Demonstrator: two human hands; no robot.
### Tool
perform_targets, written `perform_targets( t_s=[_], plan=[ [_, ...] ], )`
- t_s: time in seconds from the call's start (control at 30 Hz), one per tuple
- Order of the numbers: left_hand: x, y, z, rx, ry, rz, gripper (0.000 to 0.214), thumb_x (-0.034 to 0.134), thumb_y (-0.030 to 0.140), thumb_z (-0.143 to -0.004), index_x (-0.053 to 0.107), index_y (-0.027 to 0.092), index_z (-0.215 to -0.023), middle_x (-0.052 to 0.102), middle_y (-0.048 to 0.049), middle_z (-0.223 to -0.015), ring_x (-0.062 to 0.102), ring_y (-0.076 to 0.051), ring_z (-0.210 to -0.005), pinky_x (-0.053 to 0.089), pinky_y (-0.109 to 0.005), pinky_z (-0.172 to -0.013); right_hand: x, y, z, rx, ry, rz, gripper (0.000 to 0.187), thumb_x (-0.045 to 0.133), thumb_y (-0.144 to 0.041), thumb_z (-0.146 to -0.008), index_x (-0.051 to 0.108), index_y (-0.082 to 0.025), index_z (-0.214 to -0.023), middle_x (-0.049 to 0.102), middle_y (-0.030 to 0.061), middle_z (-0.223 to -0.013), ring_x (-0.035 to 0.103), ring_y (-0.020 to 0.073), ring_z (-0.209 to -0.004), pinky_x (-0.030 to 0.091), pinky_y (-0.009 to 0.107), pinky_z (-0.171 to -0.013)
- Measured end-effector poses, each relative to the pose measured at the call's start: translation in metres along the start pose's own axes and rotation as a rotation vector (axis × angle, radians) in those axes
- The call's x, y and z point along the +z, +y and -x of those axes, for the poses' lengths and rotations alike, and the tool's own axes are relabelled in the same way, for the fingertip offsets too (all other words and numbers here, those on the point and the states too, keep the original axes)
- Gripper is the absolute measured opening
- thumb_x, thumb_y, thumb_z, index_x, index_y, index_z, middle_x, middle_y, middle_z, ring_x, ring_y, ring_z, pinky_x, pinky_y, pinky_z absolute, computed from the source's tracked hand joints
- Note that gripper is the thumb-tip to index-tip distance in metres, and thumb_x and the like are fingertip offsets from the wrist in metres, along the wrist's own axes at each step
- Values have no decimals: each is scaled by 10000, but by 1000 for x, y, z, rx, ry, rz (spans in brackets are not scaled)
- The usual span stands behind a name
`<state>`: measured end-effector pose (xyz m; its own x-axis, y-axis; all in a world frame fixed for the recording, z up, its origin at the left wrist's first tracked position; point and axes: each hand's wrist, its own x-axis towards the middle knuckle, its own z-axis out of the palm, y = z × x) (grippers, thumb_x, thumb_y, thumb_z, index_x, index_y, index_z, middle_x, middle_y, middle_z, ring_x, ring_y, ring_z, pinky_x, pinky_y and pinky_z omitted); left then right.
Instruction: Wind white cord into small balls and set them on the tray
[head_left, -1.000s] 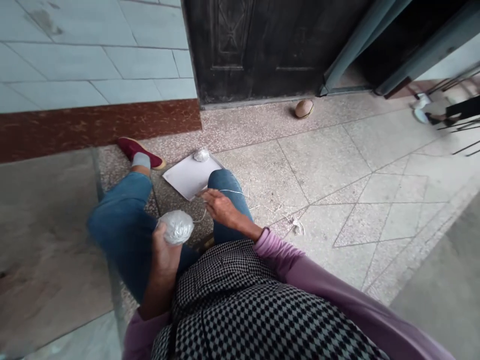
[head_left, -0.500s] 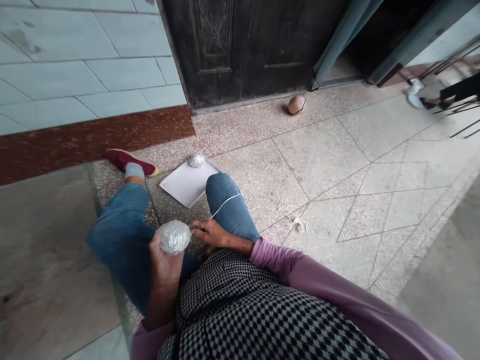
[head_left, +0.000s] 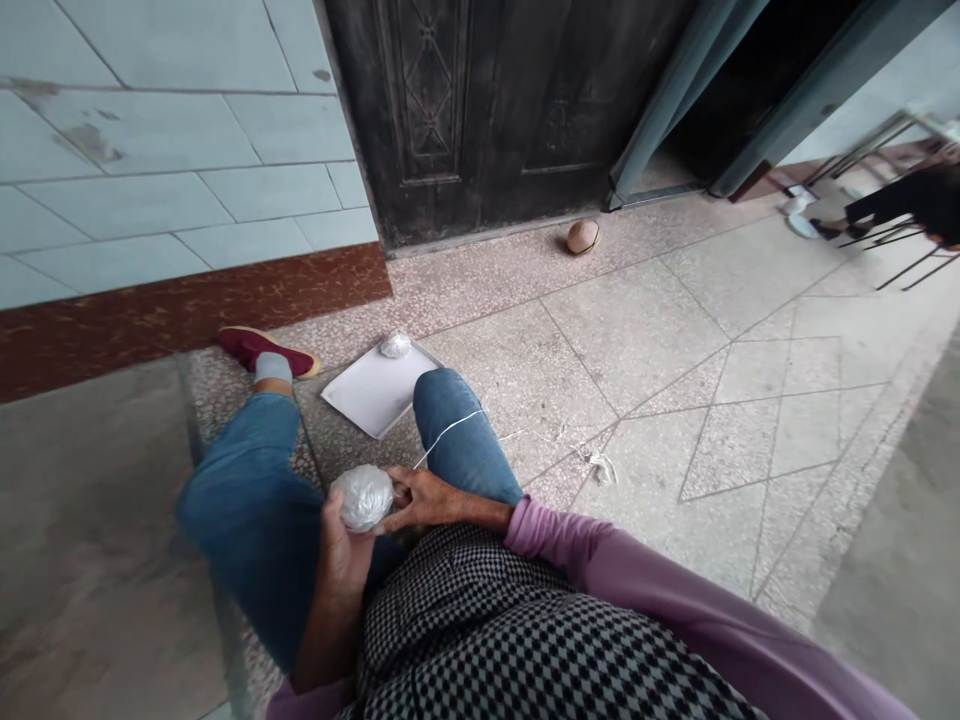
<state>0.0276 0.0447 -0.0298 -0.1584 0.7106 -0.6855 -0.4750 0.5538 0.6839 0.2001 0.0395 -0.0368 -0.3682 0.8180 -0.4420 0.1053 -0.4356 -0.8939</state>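
A round, whitish bundle wrapped in shiny clear plastic sits in my left hand, its fingers curled around the near left side. My right hand meets the bundle's right side, thumb low and fingers bent; the fingertips are partly hidden. From the right hand a thin white string runs up across my right knee and onto the floor. It ends in a loose tangle of string. Another plastic-wrapped bundle rests at the far edge of a shallow white tray.
A tan ball with a dark band lies by the dark door. My left foot in a red shoe is beside the tray. At far right a person's dark-clad legs show near a thin-legged seat.
My right hand has come in against the bundle, where a small gap was before. The left hand has shifted slightly right with the bundle. The view has tilted a little upward.
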Motion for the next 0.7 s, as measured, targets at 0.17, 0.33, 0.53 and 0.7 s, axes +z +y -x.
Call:
perform_targets(
  t_s=[0.17,0.33,0.53,0.7],
  plan=[
    [3,5,6,-140,-41,30,503,942,559,-932,841,242,-1309,937,-102,-1154,911,-327,-1065,794,-363,-956,-2,-3,4,-37,87,72,740,1166,-484,-961,887,-355,-1634,644,-54,-799,678,269,-844,529,386,-792],
    [4,6,8,-247,-62,-2,367,796,466,-1084,851,256,-1380,934,-119,-1199,925,-335,-1147,788,-364,-928,-8,1,8,-16,111,158,657,1147,-437,-982,892,-307,-1574,613,-57,-769,679,256,-827,514,358,-785],
    [0,2,5,-152,-56,-113,390,948,459,-996,860,200,-1274,907,-167,-1302,890,-385,-1379,789,-407,-1112,-11,13,8,-32,108,239,674,1169,-407,-966,888,-245,-1557,613,-74,-755,632,221,-747,503,341,-744],
    [-3,1,4,-177,-60,-144,300,861,422,-1023,872,209,-1234,920,-149,-1301,890,-382,-1433,797,-395,-1127,-9,19,2,-59,129,322,578,1117,-214,-940,925,-328,-1472,633,-57,-805,686,245,-787,515,347,-748]
  ],
)
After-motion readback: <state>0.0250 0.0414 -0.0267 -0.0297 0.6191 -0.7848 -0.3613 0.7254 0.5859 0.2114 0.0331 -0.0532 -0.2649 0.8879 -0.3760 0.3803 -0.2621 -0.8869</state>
